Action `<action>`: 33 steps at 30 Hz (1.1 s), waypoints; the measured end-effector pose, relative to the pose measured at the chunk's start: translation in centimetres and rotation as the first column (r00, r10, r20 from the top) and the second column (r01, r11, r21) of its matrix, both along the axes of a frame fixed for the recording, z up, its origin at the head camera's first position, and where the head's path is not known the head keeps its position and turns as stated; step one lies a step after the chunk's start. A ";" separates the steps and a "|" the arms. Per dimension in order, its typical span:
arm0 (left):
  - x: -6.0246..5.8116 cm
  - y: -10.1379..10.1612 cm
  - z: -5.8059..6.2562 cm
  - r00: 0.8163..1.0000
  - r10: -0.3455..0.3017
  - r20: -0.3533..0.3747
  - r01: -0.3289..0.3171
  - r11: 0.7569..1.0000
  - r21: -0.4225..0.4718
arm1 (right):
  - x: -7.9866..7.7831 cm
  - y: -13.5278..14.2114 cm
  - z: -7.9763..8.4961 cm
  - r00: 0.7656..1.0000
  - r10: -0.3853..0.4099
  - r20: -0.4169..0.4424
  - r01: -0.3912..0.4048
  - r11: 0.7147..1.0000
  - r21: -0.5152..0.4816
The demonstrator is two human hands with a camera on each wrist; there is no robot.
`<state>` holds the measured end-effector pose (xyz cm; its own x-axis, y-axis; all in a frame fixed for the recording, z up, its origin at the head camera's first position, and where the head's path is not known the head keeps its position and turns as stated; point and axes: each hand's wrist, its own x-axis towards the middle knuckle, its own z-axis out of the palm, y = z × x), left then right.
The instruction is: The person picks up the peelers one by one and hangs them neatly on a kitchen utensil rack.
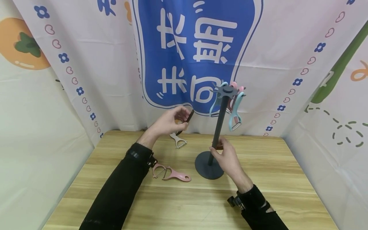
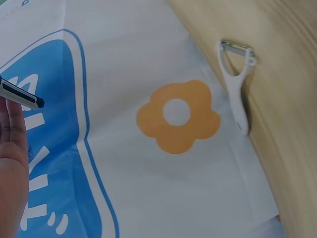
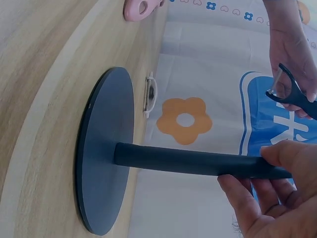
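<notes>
My left hand (image 1: 169, 121) holds a black peeler (image 3: 293, 91) in the air at the back of the table, left of a dark grey stand. The peeler's forked blade end shows in the right wrist view. My right hand (image 1: 228, 159) grips the lower part of the stand's pole (image 3: 188, 159), thumb on one side and fingers on the other. The round base (image 3: 106, 153) is on the table. From the hooked top (image 1: 227, 91) hang several peelers, among them a light blue peeler (image 1: 235, 110) at the right and pink ones behind.
A white peeler (image 2: 236, 94) lies at the table's back edge, beneath my left hand. Two pink peelers lie left of the base, one (image 1: 178, 175) with its handle towards it, the other (image 1: 155, 170) beside my left wrist. A printed cloth (image 1: 115, 80) hangs behind the wooden table (image 1: 184, 204).
</notes>
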<state>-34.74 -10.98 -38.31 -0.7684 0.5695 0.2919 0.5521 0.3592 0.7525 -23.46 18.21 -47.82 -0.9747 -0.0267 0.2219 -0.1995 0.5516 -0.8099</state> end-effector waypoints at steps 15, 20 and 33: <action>-0.5 1.3 3.0 1.000 0.000 -0.028 0.000 1.000 0.031 | -0.1 0.0 -0.3 1.000 -0.004 -0.025 0.005 0.999 0.036; -0.7 1.6 3.6 1.000 0.010 -0.021 -0.008 0.998 0.068 | 0.0 0.0 -0.4 0.999 0.007 -0.037 -0.006 1.000 0.028; -1.2 2.0 4.8 0.998 0.056 0.033 -0.062 0.980 0.189 | -0.1 0.0 -0.5 0.999 0.006 -0.034 -0.005 1.000 0.031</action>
